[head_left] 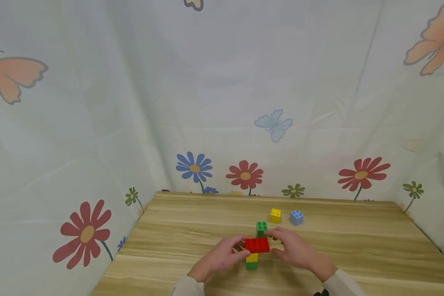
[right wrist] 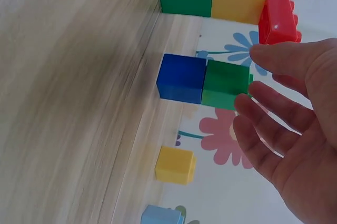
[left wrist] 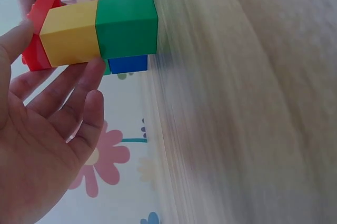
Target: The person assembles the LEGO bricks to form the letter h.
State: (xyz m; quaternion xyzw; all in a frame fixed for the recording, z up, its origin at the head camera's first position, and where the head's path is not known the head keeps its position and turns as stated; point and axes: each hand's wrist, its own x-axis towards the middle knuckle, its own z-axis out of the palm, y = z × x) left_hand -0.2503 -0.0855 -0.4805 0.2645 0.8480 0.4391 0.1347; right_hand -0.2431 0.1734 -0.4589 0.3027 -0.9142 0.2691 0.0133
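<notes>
A red brick [head_left: 257,245] lies across the top of a stack made of a yellow brick [left wrist: 71,33] over a green brick [left wrist: 128,26]. My left hand [head_left: 223,255] holds the red brick's left end, its thumb on the near side and other fingers around the stack's left side. My right hand [head_left: 294,249] is at the right end, fingers loosely bent and holding nothing. Its thumb is close to the red brick; contact is unclear. Behind stands a second stack, a green brick [right wrist: 226,83] on a blue brick [right wrist: 181,78], near the right fingertips.
Farther back on the wooden table [head_left: 192,222] sit a small yellow brick [head_left: 275,216] and a light blue brick [head_left: 297,217]. A pale curtain [head_left: 222,102] printed with flowers and butterflies hangs behind the table and along its sides.
</notes>
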